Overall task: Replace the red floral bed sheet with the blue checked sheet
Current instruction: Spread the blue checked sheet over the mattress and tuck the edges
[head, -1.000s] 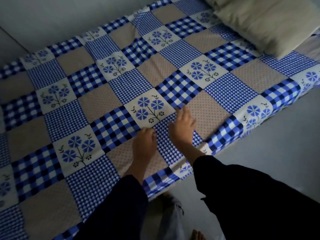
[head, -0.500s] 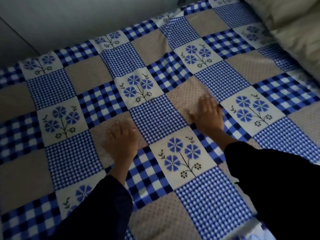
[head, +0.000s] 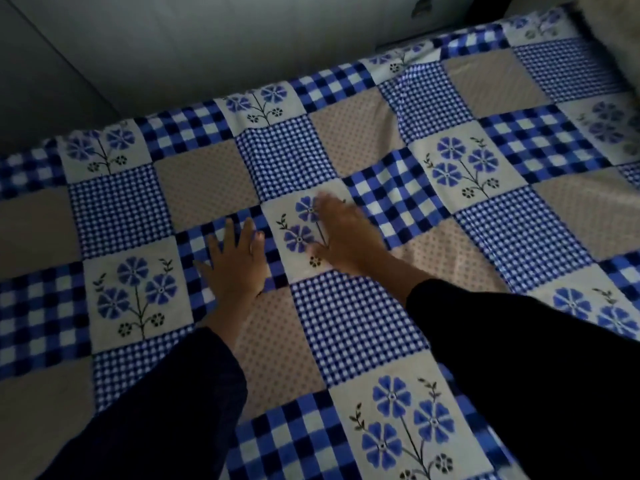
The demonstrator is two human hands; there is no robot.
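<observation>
Blue checked sheet (head: 349,327) is lying spread out flat, filling most of the view, its far edge running along the grey wall (head: 207,46). Pattern is showing as patchwork squares: bold blue-and-white check, fine blue gingham, beige with small dots, and white panels carrying blue flowers on dark stems. Shallow creases are running across the cloth right of centre, toward the far right.

Left hand (head: 235,261) is lying palm down on a bold-check square, fingers straight and spread wide, holding nothing. Right hand (head: 346,237) is pressing flat on a flower panel just beside it, fingers extended (outline blurred, so finger spacing is hard to read). Dark sleeves (head: 536,358) are covering both forearms.

A pale shape (head: 613,12) is sitting at the top right corner, too blurred to identify.
</observation>
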